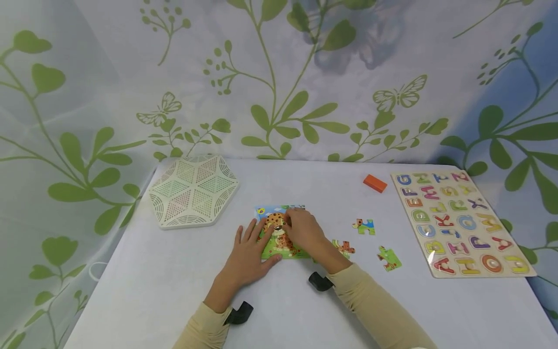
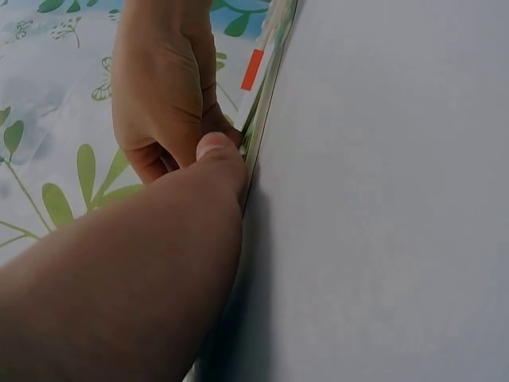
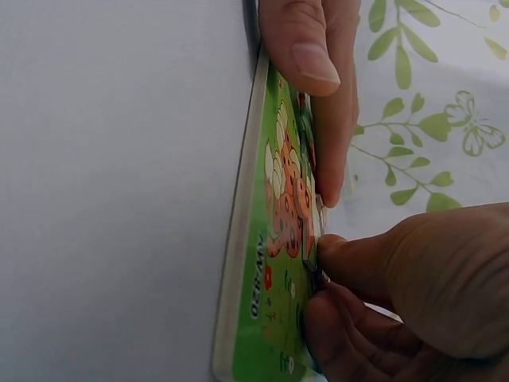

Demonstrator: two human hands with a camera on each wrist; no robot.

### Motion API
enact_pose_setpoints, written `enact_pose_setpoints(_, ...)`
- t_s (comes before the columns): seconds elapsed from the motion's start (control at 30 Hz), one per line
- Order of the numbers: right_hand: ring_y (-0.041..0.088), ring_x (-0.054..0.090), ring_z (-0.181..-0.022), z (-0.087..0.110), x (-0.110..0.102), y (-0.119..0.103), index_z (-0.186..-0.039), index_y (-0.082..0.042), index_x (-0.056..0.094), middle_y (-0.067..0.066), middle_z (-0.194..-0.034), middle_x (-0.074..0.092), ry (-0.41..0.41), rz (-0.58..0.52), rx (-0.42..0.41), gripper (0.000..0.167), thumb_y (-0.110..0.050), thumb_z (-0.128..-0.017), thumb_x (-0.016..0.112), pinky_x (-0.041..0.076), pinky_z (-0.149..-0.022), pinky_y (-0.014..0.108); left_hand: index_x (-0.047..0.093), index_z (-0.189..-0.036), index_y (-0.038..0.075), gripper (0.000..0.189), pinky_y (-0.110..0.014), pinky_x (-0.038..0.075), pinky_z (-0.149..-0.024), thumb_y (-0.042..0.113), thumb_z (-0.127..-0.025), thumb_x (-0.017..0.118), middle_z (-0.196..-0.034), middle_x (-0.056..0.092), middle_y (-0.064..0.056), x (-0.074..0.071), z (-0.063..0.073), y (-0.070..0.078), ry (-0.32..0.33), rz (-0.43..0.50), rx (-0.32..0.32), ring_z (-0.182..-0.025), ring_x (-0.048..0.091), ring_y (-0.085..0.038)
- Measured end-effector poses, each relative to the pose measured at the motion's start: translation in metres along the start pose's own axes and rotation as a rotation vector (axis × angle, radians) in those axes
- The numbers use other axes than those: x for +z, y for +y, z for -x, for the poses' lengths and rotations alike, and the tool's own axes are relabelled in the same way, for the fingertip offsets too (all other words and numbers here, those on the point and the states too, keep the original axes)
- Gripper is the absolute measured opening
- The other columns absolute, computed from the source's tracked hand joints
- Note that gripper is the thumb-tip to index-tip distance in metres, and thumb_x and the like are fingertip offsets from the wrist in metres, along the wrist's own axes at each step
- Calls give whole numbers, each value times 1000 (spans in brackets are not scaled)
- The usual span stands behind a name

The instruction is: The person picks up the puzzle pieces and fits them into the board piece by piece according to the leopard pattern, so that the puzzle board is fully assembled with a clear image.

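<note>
A jigsaw puzzle board (image 1: 270, 248) with a spotted leopard picture lies flat on the table. My left hand (image 1: 249, 255) rests along its left side, fingers spread and nearly straight. At the board's upper right, my right hand (image 1: 306, 232) has curled fingers and pinches a puzzle piece, mostly hidden by the fingers. In the right wrist view, the thumb and fingers of the right hand (image 3: 429, 294) meet at the board's surface. Right of the board lie three loose puzzle pieces: one leopard-patterned (image 1: 343, 247), one blue and green (image 1: 366, 227), one mostly green (image 1: 390, 258).
A white hexagonal pegboard (image 1: 193, 191) stands at the back left of the table (image 1: 144, 291). An orange block (image 1: 375, 183) lies at the back right. Farther right is a wooden alphabet board (image 1: 463, 225). Leaf-printed cloth (image 1: 279, 72) hangs behind.
</note>
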State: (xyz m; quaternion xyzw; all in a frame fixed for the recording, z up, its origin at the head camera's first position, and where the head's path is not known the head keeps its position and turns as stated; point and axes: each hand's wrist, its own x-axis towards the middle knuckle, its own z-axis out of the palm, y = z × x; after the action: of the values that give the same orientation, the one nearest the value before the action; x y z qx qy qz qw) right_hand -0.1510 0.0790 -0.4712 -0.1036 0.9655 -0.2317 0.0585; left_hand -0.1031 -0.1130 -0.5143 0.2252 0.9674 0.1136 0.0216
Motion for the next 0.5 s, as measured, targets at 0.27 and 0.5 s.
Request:
enact_pose_setpoints(0.27,15,62,-82,-1,-1,1,-100,-12,73,0,-89,68,-10,-10,19,13,-25,-96,73,55,-72,33,31,-162,22,80,-67,16,-124,68,-98,47,-171,21,-8,1,-2,6,25,-8,-29,-159,17,-36)
enact_pose_setpoints(0.5,18,66,-90,-4,3,2,-102,-13,76,0,-94,72,-8,-26,-18,10,-21,-96,72,57,-79,35,35,-161,22,77,-68,19,-122,64,-98,50,-170,25,-11,-1,-1,9,48,-3,-24,-157,20,-39)
